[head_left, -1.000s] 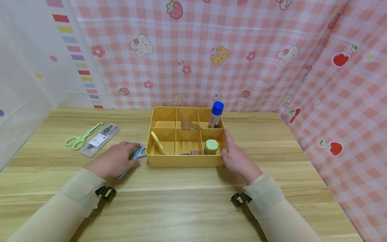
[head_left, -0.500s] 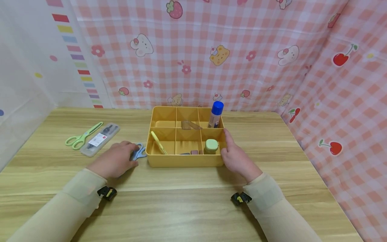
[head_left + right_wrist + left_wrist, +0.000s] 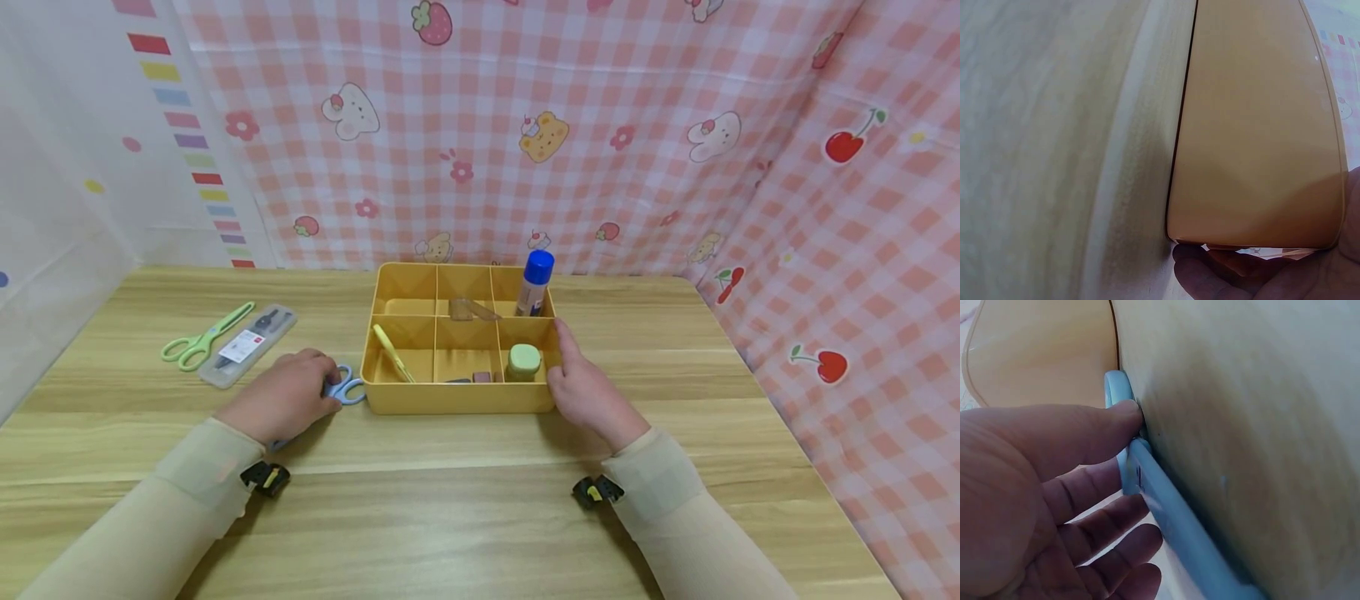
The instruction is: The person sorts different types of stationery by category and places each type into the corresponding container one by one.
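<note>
My left hand (image 3: 288, 396) pinches a pair of blue scissors (image 3: 351, 390) on the table, left of the yellow organizer box (image 3: 461, 400). In the left wrist view the thumb lies on one side of the scissors (image 3: 1179, 519) and the fingers on the other; their handle loops point at the box. Most of the blades are hidden under the hand. My right hand (image 3: 588, 392) rests against the box's right wall, index finger extended along it and thumb by the front corner. From the right wrist, the box's front wall (image 3: 1254, 125) fills much of the view.
Inside the box are a yellow pen (image 3: 393, 354), a green-lidded jar (image 3: 524, 363), a blue-capped glue stick (image 3: 534, 285), a brown translucent piece (image 3: 472, 310) and small blocks (image 3: 482, 378). Green scissors (image 3: 206, 339) and a compass case (image 3: 249, 346) lie at left. A checkered curtain (image 3: 480, 167) hangs behind.
The blue scissors have turned slightly under my left hand, their handles lower and blades more hidden by the hand. The right hand and the box stay in place.
</note>
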`<state>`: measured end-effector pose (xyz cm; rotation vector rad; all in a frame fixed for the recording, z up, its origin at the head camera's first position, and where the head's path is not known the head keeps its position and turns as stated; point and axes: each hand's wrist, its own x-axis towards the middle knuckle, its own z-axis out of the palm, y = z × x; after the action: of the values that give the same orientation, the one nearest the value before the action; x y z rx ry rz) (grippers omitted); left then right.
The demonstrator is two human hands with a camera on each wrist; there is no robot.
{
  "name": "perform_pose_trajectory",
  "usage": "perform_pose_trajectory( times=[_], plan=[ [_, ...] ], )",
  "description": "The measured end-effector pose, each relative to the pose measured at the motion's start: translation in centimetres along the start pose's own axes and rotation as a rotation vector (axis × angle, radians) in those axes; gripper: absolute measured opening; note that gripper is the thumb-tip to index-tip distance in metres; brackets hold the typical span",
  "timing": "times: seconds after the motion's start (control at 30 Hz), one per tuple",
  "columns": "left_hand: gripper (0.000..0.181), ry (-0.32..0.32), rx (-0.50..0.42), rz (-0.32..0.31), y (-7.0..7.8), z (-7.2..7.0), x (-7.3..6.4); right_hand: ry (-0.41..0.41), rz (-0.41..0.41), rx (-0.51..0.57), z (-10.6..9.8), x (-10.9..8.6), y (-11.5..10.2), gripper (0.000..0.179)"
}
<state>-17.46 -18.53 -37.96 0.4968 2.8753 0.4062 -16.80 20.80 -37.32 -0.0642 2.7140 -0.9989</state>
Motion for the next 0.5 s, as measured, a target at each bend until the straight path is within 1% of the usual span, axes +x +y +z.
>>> perform_pose_trajectory(
  times=[0.13,0.33,0.5],
  plan=[
    [0.027,-0.004,-0.024,-0.013,0.04,-0.15,0.06,0.001,-0.001,0.002,0.00,0.00,-0.07,0.074],
    [0.025,-0.021,-0.085,-0.039,-0.04,-0.34,0.19,-0.002,0.008,0.007,-0.01,0.01,-0.09,0.073],
    [0.025,-0.026,-0.113,-0.046,-0.13,-0.31,0.32,-0.004,0.013,0.008,0.01,0.01,-0.09,0.073]
  ],
)
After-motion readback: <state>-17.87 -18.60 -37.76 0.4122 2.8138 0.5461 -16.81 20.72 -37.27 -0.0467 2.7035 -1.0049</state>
